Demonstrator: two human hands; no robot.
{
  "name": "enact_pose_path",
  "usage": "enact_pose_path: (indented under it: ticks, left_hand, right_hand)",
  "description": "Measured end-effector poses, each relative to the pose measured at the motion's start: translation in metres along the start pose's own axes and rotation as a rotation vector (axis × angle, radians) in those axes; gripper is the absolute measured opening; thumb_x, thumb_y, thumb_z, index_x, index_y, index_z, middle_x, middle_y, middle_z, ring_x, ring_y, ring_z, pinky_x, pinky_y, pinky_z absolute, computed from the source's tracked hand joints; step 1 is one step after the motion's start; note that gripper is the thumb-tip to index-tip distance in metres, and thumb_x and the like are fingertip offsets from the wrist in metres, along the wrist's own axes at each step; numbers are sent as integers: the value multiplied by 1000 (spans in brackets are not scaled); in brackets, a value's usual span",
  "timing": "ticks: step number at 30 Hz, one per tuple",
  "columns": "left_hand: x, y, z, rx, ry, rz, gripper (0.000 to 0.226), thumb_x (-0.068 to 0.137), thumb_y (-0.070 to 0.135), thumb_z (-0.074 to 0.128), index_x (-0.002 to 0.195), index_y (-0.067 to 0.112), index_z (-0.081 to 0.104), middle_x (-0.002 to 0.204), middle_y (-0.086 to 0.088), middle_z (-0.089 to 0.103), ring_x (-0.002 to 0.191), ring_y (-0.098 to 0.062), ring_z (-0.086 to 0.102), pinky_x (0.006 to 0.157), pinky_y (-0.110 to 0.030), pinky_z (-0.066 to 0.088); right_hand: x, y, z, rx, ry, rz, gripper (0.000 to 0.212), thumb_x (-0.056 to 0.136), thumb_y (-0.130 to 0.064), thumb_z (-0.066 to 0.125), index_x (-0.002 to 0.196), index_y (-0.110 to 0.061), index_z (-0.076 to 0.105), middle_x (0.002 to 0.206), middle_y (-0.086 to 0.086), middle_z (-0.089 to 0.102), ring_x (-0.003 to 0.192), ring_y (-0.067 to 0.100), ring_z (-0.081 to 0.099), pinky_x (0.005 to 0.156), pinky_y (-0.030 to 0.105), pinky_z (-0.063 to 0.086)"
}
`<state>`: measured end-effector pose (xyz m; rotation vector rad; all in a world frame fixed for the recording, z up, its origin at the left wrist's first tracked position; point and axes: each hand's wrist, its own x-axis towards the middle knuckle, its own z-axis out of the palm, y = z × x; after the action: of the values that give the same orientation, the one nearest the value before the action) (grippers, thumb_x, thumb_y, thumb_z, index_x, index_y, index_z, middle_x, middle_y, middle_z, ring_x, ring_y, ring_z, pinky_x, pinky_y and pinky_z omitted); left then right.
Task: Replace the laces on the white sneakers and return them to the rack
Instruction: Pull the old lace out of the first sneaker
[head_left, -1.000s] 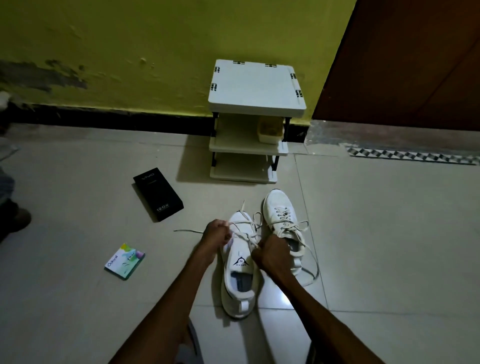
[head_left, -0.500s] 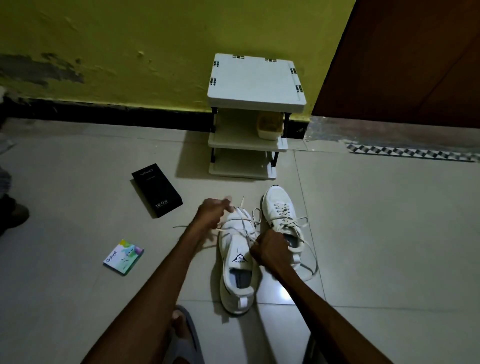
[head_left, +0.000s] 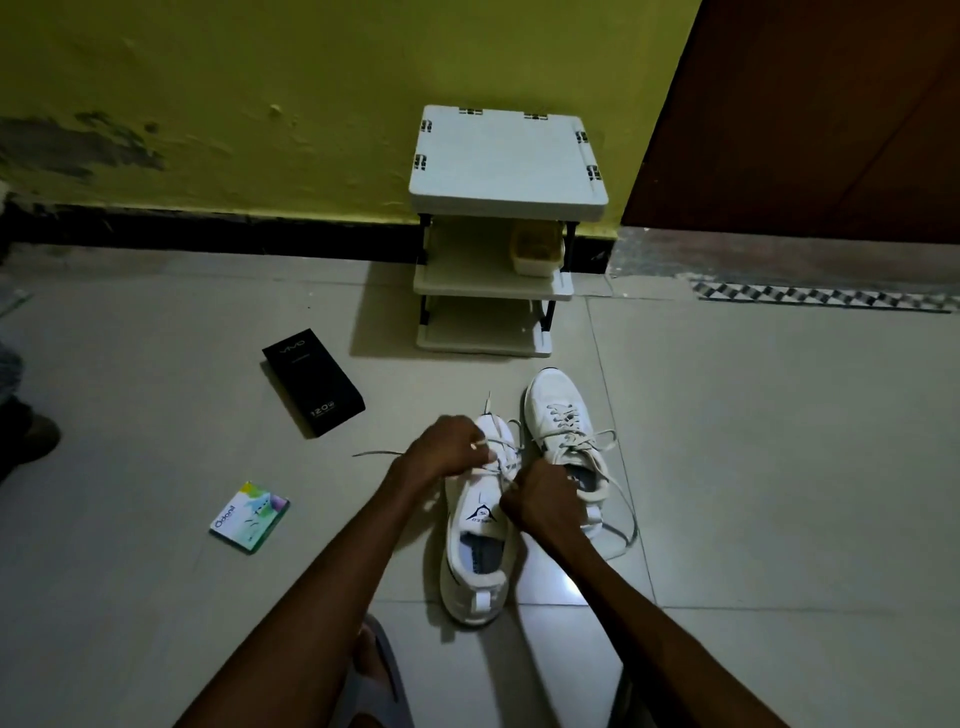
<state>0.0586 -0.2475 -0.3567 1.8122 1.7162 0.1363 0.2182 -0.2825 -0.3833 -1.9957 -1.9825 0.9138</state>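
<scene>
The nearer sneaker (head_left: 478, 564) and farther sneaker (head_left: 556, 405) are lying side by side on the glossy tiled floor (head_left: 779, 467), long axes running toward the white plastic rack (head_left: 506, 156), rounded toes pointing at it. Your left hand (head_left: 449, 449) is pinching the flat pale lace (head_left: 376, 454) above the nearer sneaker's eyelets; your right hand (head_left: 540, 501), close beside, is clenching the lace by its tongue.

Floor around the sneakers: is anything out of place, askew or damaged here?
Yes. A black box and a colourful packet lie askew on the floor, away from the rack. The far sneaker has a loose lace trailing over the tiles. The yellow wall has a dark peeled patch at left.
</scene>
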Motion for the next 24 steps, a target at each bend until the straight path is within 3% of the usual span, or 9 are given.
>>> enact_pose_path:
  ticks: [2, 5, 9, 11, 14, 17, 19, 22, 24]
  left_hand:
    - [-2, 7, 14, 259, -60, -50, 26, 89, 31, 65, 101, 9, 71, 109, -11, 67, 107, -28, 61, 85, -32, 45]
    - [2, 14, 24, 6, 171, -30, 18, 83, 31, 66, 85, 15, 75, 97, -7, 65, 98, -26, 60, 84, -32, 42]
    - [-1, 10, -6, -1467, 460, -246, 27, 94, 4, 53, 74, 16, 65, 73, -1, 66, 77, -19, 62, 80, -37, 51]
    - [-3, 6, -22, -1853, 428, -209, 26, 101, 4, 41, 80, 11, 55, 75, -5, 62, 63, -14, 59, 64, -26, 52]
    - [0, 2, -27, -1126, 368, -128, 23, 101, 20, 49, 83, 12, 62, 79, -6, 64, 53, -10, 51, 50, -19, 40]
    - [6, -1, -10, -167, 197, 48, 25, 93, 34, 62, 94, 11, 69, 99, -10, 70, 87, -20, 63, 77, -29, 46]
    - [3, 3, 5, 207, 22, -1, 32, 89, 39, 64, 112, 16, 70, 119, -7, 66, 113, -24, 58, 96, -34, 38]
    - [-3, 7, 20, 363, 65, -62, 24, 88, 34, 62, 105, 19, 71, 113, -5, 64, 113, -25, 55, 96, -36, 33]
    - [-5, 4, 16, 18, 230, -127, 19, 83, 32, 64, 88, 18, 75, 98, -5, 65, 101, -25, 58, 88, -36, 37]
  right_hand:
    - [0, -1, 0, -8, 4, -5, 19, 50, -31, 46, 57, -17, 35, 59, -1, 43, 57, 18, 50, 46, 19, 26]
    - [-1, -2, -3, -30, 0, -35, 20, 48, -30, 43, 55, -20, 28, 54, -4, 32, 53, 14, 41, 43, 20, 17]
    - [0, 4, 0, 1, 5, -46, 20, 52, -31, 49, 55, -18, 34, 54, -4, 34, 56, 17, 45, 42, 20, 18]
    - [-1, 2, 0, -10, 13, -41, 24, 60, -26, 58, 56, -16, 37, 53, -4, 36, 50, 14, 42, 42, 21, 18]
    - [-2, -1, -2, -27, 16, -26, 32, 66, -16, 63, 54, -16, 33, 53, -3, 36, 47, 9, 37, 42, 21, 19]
    - [-1, -1, -2, -5, -15, -6, 23, 58, -23, 56, 55, -18, 34, 56, -2, 40, 53, 17, 45, 44, 20, 24]
    - [-1, 1, -2, 12, -24, -5, 22, 60, -24, 56, 55, -20, 34, 57, -1, 42, 55, 19, 48, 44, 19, 25]
    - [-1, 1, -1, 5, -14, -20, 17, 56, -29, 51, 57, -20, 36, 60, 2, 43, 59, 19, 50, 44, 19, 23]
    - [0, 2, -2, 0, -12, -1, 15, 60, -26, 56, 60, -17, 44, 61, 2, 47, 59, 20, 52, 44, 18, 24]
